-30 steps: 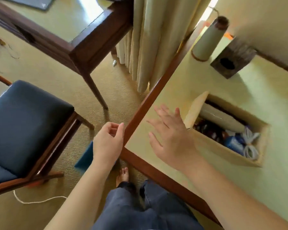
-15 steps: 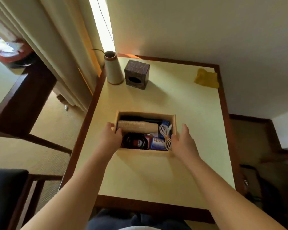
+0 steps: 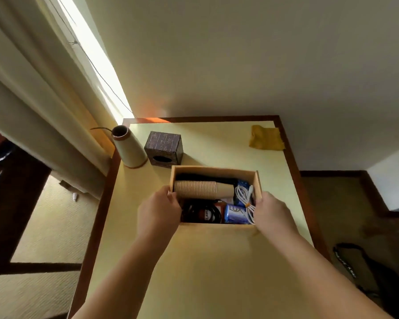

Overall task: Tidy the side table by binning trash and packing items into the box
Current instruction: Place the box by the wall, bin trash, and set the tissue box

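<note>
An open cardboard box sits in the middle of the yellow side table. Inside lie a stack of ribbed paper cups on its side, a coiled white cable, a blue packet, a red-labelled dark item with black cord and something black at the back. My left hand grips the box's left wall. My right hand grips its right wall at the near corner.
At the table's back left stand a cream vase and a dark tissue cube. A yellow cloth lies at the back right corner. Curtains hang on the left. A black bag is on the floor to the right.
My view swung from the floor and chair to the table. Both hands came from the table's edge to the box's two sides and closed on them; the box now lies farther back.
</note>
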`<state>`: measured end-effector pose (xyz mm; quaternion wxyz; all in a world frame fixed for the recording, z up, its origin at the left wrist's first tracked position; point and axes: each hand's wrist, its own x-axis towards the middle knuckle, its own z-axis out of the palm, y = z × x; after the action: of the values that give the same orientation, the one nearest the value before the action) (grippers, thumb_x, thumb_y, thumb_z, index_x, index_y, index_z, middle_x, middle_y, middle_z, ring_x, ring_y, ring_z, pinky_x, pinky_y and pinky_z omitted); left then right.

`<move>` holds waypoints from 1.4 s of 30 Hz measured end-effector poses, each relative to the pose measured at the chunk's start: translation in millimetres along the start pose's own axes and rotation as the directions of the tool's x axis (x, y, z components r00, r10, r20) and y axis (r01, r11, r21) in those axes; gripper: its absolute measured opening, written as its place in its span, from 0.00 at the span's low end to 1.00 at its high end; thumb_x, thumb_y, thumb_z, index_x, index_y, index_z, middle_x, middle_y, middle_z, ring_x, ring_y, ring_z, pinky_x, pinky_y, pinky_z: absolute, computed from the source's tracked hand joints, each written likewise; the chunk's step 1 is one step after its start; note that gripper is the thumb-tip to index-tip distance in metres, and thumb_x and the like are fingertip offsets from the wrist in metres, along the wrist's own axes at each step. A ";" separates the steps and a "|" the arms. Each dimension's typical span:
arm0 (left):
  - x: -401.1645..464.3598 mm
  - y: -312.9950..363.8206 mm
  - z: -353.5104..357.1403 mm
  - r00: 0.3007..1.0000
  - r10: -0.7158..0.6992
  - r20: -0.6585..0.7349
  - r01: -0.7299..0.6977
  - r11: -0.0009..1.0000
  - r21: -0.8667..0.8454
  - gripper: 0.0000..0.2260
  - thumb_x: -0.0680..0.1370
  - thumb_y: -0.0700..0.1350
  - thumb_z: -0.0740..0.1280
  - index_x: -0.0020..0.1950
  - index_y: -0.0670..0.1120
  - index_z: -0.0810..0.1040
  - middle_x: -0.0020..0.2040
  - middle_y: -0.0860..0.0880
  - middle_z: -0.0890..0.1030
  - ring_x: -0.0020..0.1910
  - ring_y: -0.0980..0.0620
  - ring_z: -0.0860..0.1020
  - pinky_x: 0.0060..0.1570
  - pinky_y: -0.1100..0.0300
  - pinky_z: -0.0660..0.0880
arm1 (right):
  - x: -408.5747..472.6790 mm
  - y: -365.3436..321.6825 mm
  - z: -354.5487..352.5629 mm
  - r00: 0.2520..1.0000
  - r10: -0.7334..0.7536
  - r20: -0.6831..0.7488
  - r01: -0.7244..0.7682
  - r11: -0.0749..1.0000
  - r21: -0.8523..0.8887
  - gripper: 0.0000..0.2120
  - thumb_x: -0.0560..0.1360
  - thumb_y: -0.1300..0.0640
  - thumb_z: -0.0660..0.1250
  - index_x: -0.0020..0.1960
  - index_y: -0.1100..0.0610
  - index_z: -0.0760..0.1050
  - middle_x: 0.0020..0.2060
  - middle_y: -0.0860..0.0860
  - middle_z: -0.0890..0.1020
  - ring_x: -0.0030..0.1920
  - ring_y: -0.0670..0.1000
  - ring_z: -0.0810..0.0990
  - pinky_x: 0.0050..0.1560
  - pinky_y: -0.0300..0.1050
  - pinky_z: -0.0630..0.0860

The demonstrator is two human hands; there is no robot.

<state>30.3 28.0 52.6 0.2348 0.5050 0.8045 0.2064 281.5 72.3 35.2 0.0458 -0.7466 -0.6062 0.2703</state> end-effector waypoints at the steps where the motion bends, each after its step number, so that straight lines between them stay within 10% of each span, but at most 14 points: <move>1: 18.3 14.6 2.7 0.999 0.037 -0.007 -0.037 0.999 0.020 0.08 0.85 0.48 0.61 0.50 0.51 0.79 0.38 0.54 0.80 0.38 0.53 0.80 0.42 0.50 0.82 | 17.3 -3.5 -15.4 0.999 -0.003 -0.049 0.002 1.000 -0.014 0.10 0.86 0.54 0.56 0.51 0.56 0.73 0.44 0.54 0.81 0.39 0.51 0.78 0.32 0.45 0.73; 10: 225.9 125.8 -2.4 0.983 0.177 0.047 -0.183 0.955 0.232 0.00 0.81 0.40 0.62 0.50 0.44 0.72 0.38 0.49 0.73 0.42 0.42 0.76 0.42 0.51 0.73 | 217.2 -73.4 -99.8 0.964 -0.011 -0.264 0.018 1.000 0.024 0.10 0.84 0.57 0.59 0.56 0.61 0.77 0.54 0.64 0.82 0.55 0.66 0.81 0.47 0.49 0.70; 16: 312.6 116.7 14.4 0.988 0.100 0.116 -0.121 0.973 0.194 0.01 0.78 0.39 0.62 0.47 0.44 0.73 0.38 0.48 0.77 0.33 0.51 0.72 0.32 0.57 0.68 | 291.5 -115.7 -86.0 0.970 -0.083 -0.228 0.091 0.996 0.024 0.07 0.84 0.56 0.61 0.57 0.56 0.76 0.45 0.52 0.79 0.43 0.55 0.76 0.38 0.45 0.71; 32: 334.6 87.1 48.3 0.961 -0.100 0.258 0.099 0.995 0.020 0.21 0.78 0.40 0.62 0.71 0.39 0.67 0.66 0.37 0.76 0.64 0.36 0.76 0.64 0.44 0.75 | 327.4 -99.7 -16.9 0.984 -0.038 -0.173 0.072 0.978 0.195 0.16 0.87 0.48 0.54 0.65 0.53 0.76 0.56 0.54 0.84 0.49 0.53 0.82 0.46 0.50 0.81; 35: 299.1 82.9 28.5 0.994 -0.010 0.108 0.019 0.996 -0.086 0.26 0.81 0.41 0.62 0.78 0.41 0.63 0.75 0.41 0.69 0.72 0.40 0.70 0.69 0.50 0.68 | 299.6 -96.1 -2.6 0.960 0.050 -0.276 0.046 0.942 0.331 0.22 0.86 0.46 0.58 0.77 0.52 0.68 0.71 0.55 0.75 0.65 0.58 0.79 0.52 0.52 0.80; 38: 225.9 54.7 10.2 0.965 0.078 -0.251 -0.134 0.967 -0.218 0.22 0.82 0.45 0.67 0.75 0.52 0.70 0.70 0.54 0.73 0.69 0.50 0.73 0.66 0.57 0.69 | 237.3 -92.5 36.4 0.795 -0.077 -0.602 0.296 0.915 0.273 0.16 0.82 0.53 0.66 0.69 0.53 0.75 0.65 0.55 0.74 0.62 0.55 0.75 0.51 0.50 0.80; 42: 152.4 -13.5 20.7 0.898 -0.117 -0.423 -0.055 0.926 -0.374 0.18 0.80 0.45 0.71 0.69 0.55 0.74 0.64 0.58 0.74 0.62 0.51 0.77 0.63 0.47 0.78 | 163.8 -100.7 112.3 0.862 -0.272 -0.427 0.444 0.812 0.379 0.18 0.77 0.62 0.71 0.65 0.49 0.77 0.56 0.46 0.76 0.60 0.48 0.75 0.59 0.54 0.79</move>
<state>-25.1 163.0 2.4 0.1436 0.3778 0.7899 0.4612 160.8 221.7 -77.4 0.3818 -0.6194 -0.6368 0.2551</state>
